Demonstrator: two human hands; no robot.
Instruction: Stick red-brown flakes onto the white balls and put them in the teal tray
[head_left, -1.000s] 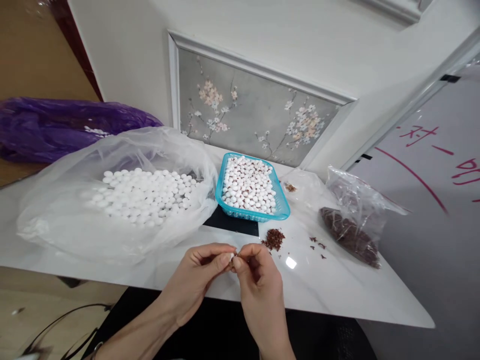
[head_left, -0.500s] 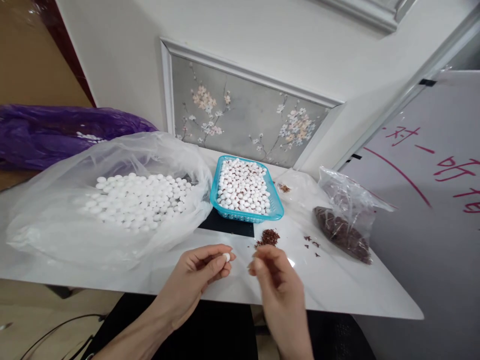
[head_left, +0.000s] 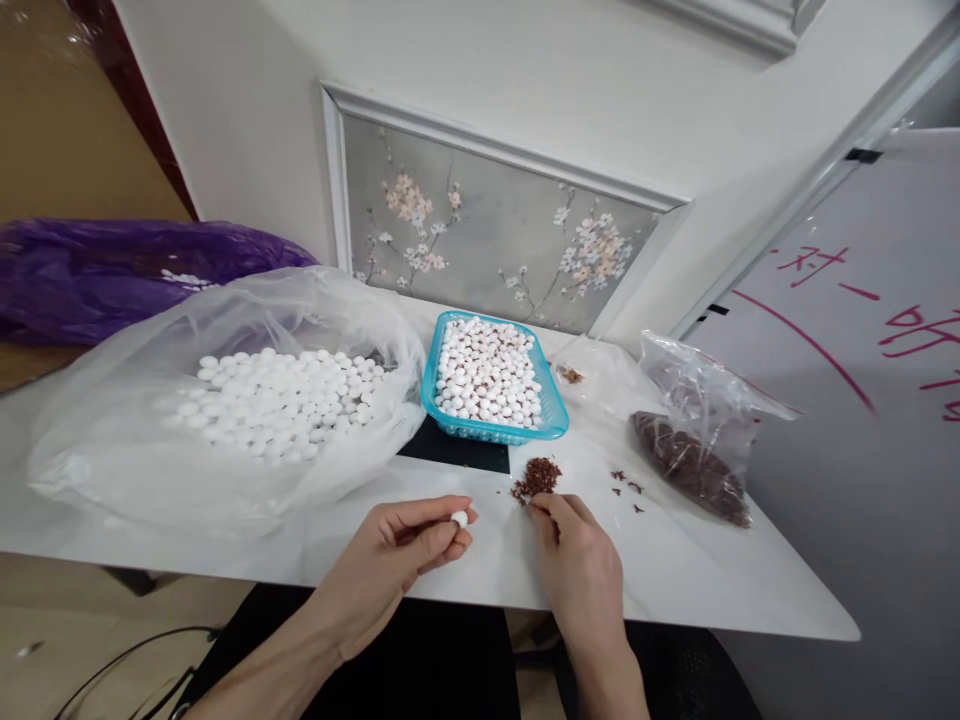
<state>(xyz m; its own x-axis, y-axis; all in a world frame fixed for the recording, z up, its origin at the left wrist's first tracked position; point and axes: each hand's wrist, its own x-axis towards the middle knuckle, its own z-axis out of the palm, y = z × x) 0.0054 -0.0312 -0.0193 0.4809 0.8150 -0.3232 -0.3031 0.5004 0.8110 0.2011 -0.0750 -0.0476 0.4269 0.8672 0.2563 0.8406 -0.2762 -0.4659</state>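
Between the thumb and fingertips of my left hand (head_left: 409, 550) is a small white ball (head_left: 460, 519), held above the table's front part. My right hand (head_left: 577, 555) has its thumb and index finger pinched together at the near edge of a small heap of reddish-brown bits (head_left: 541, 476). Whether a bit is between those fingertips is too small to see. Beyond both hands stands a turquoise plastic basket (head_left: 495, 434) full of white balls with brown spots among them. On the left, a large translucent plastic bag (head_left: 150, 450) lies open, with many plain white balls (head_left: 277, 400) inside.
A clear zip bag of brown bits (head_left: 694, 465) lies at the right, near a few scattered bits (head_left: 628, 486). Under the basket's front is a flat black slab (head_left: 454, 450). A purple bag (head_left: 112, 270) sits back left; a whiteboard (head_left: 847, 480) stands on the right.
My right hand has moved away from the left hand, slightly right, and its fingertips are now at the brown heap. The left hand keeps the white ball almost in place.
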